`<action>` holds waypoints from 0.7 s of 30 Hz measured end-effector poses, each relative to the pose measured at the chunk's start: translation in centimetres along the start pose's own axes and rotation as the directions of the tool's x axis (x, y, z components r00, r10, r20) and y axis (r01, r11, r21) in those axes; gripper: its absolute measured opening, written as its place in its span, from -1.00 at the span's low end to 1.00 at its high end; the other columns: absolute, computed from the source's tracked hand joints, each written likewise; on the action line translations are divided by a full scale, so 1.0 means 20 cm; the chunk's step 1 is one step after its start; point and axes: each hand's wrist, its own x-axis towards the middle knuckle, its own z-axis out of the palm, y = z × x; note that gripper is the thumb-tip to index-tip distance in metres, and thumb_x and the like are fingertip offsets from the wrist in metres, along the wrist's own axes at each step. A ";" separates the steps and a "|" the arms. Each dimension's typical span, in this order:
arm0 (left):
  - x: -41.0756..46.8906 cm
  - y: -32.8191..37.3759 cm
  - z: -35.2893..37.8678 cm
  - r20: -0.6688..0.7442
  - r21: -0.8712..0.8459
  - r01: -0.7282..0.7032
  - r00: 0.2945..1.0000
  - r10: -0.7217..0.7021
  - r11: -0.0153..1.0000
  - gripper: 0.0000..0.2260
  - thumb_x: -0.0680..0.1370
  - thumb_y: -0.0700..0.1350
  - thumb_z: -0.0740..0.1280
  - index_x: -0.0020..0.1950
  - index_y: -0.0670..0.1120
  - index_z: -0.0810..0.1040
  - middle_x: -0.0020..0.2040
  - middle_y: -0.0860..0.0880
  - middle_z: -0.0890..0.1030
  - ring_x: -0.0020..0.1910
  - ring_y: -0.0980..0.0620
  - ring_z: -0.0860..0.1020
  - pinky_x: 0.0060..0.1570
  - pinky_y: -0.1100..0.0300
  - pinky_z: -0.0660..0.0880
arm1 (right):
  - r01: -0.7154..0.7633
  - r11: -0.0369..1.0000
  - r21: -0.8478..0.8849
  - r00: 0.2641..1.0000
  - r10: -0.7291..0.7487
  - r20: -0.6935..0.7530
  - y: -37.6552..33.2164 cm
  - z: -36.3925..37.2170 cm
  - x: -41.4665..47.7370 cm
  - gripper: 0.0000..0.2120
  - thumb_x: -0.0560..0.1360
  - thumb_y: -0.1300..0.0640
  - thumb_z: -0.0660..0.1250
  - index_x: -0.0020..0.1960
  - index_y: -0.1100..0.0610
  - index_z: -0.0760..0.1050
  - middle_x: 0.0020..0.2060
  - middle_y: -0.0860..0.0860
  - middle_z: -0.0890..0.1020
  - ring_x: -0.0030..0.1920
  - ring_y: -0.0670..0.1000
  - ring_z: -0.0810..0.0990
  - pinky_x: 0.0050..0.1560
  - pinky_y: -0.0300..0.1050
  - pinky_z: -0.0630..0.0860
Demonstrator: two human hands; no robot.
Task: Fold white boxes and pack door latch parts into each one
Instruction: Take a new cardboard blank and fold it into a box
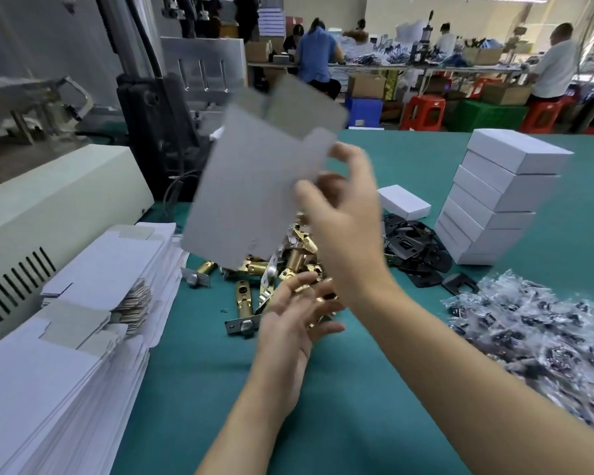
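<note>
With your right hand pinching the flat grey-white cardboard box blank, bring your open, empty left hand up to square its creases.

Flat blanks lie left, latches centre, plates behind-right, stacked boxes far right, bagged parts, probably screws, near right.

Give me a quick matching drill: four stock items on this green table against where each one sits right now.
Items:
1. flat unfolded grey-white carton blank
2. tall stack of closed white boxes
3. pile of brass latch bolts
4. heap of clear plastic bags

Places:
A. table centre, under the hands
B. right near edge
C. held up in the right hand
D. far right, standing

Pairs: 1-C, 2-D, 3-A, 4-B
</note>
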 end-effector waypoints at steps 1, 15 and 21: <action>0.00 0.00 -0.01 0.033 -0.080 0.023 0.999 -0.021 0.997 -0.84 0.60 -0.15 0.36 0.13 -0.15 0.64 0.11 -0.20 0.72 -0.07 -0.09 0.73 -0.20 0.12 0.66 | -0.071 0.991 0.112 0.996 0.076 -0.045 -0.01 -0.10 -0.02 -0.68 0.57 0.31 0.33 0.26 0.07 0.40 -0.11 0.04 0.75 -0.22 -0.09 0.63 -0.26 -0.19 0.56; -0.11 0.08 -0.03 0.250 0.145 0.252 0.926 -0.282 0.957 -0.31 0.44 0.36 0.51 0.43 -0.02 0.61 0.36 -0.17 0.64 0.29 -0.17 0.65 0.20 -0.03 0.62 | -0.221 0.970 -0.101 0.965 0.233 0.120 0.18 -0.50 -0.39 -0.46 0.54 0.11 0.34 0.41 -0.32 0.34 0.04 -0.05 0.68 -0.05 0.01 0.63 -0.25 0.01 0.60; -0.12 0.07 -0.02 0.256 0.489 0.142 0.920 -0.298 0.861 0.04 0.16 0.44 0.62 0.54 0.04 0.43 0.41 -0.01 0.62 0.38 -0.05 0.60 0.25 0.04 0.58 | 0.017 0.878 -0.479 0.992 0.044 0.116 0.18 -0.52 -0.41 -0.54 0.47 -0.28 0.35 0.34 -0.22 0.52 0.50 -0.17 0.26 0.46 -0.12 0.33 0.46 -0.22 0.29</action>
